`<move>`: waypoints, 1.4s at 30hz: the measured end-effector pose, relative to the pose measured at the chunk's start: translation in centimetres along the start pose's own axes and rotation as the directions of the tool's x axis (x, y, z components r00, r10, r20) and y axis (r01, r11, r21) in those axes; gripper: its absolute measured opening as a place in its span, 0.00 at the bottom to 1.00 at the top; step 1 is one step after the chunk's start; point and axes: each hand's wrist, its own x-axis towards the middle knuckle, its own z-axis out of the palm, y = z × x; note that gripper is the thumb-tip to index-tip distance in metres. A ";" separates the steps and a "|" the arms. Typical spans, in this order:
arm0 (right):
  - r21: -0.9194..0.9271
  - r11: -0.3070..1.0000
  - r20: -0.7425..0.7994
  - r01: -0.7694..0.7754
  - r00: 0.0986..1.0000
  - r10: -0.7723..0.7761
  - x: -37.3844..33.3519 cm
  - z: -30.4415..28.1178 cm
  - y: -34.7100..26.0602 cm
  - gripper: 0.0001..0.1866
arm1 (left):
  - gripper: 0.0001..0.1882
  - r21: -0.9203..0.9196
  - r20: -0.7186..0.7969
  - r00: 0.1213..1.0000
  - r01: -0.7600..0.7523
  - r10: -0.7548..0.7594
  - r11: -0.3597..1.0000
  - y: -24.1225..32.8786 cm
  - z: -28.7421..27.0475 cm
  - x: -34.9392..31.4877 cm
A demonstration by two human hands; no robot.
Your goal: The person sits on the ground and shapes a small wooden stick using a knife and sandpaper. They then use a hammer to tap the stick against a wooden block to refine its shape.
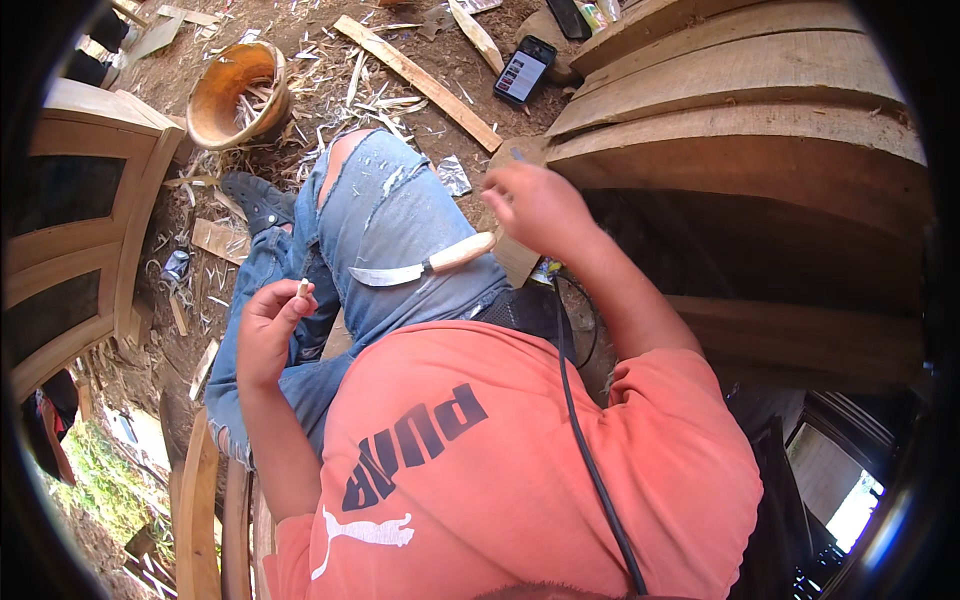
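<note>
My left hand [272,328] is closed in a pinch on a small pale wood piece [303,287], held upright above my bent leg. Across the thigh of my torn blue jeans [385,200] lies a knife [425,262], its curved blade toward the left and its light wooden handle toward the right. My right hand [538,208] is off the knife, out past my knee on the right. Its fingers are bent and slightly blurred, so their grip is unclear. A small bluish-grey tip [517,155] shows just beyond them; whether they touch it is hidden.
A brown bowl-shaped container [205,105] with wood slivers stands at the far left. A long wood strip [420,80], shavings and crumpled foil [453,175] litter the dirt floor. A phone [525,70] lies far right. Wooden furniture [740,130] flanks the right; a panelled frame [120,220] the left.
</note>
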 end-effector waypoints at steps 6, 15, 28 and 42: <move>-0.354 0.912 0.208 -0.206 0.933 0.292 -1.9 1.5 10.2 0.14 | 0.15 0.081 -0.135 0.991 0.005 0.005 0.997 0.7 -0.1 -0.3; -0.279 0.920 0.180 -0.274 0.926 0.331 -5.0 9.5 12.5 0.12 | 0.16 0.040 -0.239 0.970 0.049 -0.038 0.998 -0.1 -1.3 -1.2; 0.599 0.788 0.055 0.143 0.974 -0.219 3.7 1.0 -13.5 0.10 | 0.17 -0.726 -0.199 0.978 -0.108 -0.058 0.679 2.7 3.1 -0.2; 0.685 0.728 0.409 0.042 0.805 -0.431 5.7 10.6 -20.9 0.11 | 0.15 -0.754 -0.264 0.964 -0.179 -0.043 0.632 -1.1 1.8 -3.3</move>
